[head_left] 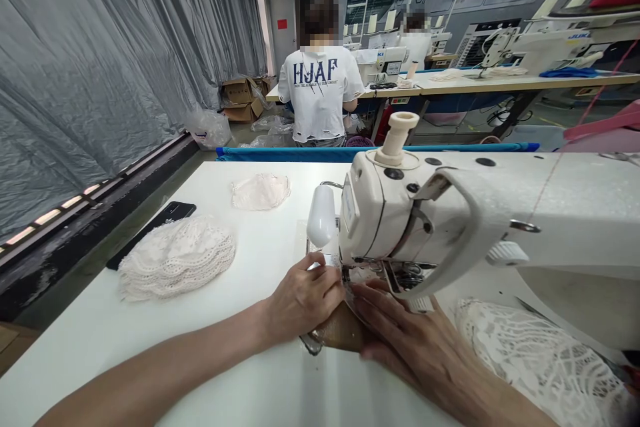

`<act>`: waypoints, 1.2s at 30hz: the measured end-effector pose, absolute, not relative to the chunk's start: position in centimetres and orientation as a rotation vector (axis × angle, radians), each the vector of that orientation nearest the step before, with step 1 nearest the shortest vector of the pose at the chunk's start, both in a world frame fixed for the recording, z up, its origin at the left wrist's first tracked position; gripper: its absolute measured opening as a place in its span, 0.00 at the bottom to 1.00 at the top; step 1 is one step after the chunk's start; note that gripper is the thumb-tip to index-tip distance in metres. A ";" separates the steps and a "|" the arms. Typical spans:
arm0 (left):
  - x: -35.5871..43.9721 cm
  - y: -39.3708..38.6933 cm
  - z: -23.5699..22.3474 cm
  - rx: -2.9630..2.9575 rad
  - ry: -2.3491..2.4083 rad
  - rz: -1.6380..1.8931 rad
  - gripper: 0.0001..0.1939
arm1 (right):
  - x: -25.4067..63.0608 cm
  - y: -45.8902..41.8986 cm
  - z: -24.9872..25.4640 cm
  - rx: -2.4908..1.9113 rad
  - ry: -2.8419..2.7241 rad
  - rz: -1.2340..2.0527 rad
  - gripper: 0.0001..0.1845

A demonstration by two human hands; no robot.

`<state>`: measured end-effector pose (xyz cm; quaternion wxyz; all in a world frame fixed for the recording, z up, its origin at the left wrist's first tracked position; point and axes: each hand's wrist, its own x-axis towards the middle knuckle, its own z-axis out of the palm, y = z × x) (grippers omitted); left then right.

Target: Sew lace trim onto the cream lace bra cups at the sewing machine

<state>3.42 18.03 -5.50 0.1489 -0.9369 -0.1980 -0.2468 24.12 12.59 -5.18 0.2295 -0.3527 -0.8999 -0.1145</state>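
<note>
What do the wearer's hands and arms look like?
Left hand and right hand are bare, no gloves. The left forearm and right forearm show no sleeve, watch or bracelet within frame. No rings visible, though some fingers are partly hidden.

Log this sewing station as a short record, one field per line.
Machine: glossy white metal sewing machine, on a smooth white tabletop
Left hand: left hand, fingers curled, just left of the needle area; grip unclear
Right hand: right hand, fingers extended under the machine's head
Between hands: brown flat panel
Left side: layered stack of off-white lace pieces; single pale lace piece farther back
Right side: white openwork lace fabric
Background: seated person in white printed T-shirt, back turned
</note>
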 end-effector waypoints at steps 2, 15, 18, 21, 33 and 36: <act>3.4 18.0 -5.4 -2.698 -0.580 -0.696 0.12 | 24.0 12.5 -5.0 -0.968 -2.467 -0.294 0.21; 2.4 17.5 -5.8 -2.722 -0.546 -0.684 0.10 | 24.2 11.6 -5.0 -0.896 -2.529 -0.269 0.20; 2.4 17.6 -5.8 -2.727 -0.551 -0.693 0.09 | 24.2 11.6 -4.8 -0.882 -2.524 -0.273 0.20; 2.4 17.6 -5.7 -2.740 -0.559 -0.692 0.09 | 24.2 11.6 -4.8 -0.878 -2.525 -0.270 0.20; 2.5 17.8 -5.8 -2.762 -0.754 -0.704 0.08 | 23.8 12.0 -5.1 -0.972 -2.458 -0.337 0.18; 2.5 17.8 -5.7 -2.763 -0.824 -0.694 0.11 | 23.7 12.0 -5.3 -1.078 -2.439 -0.323 0.18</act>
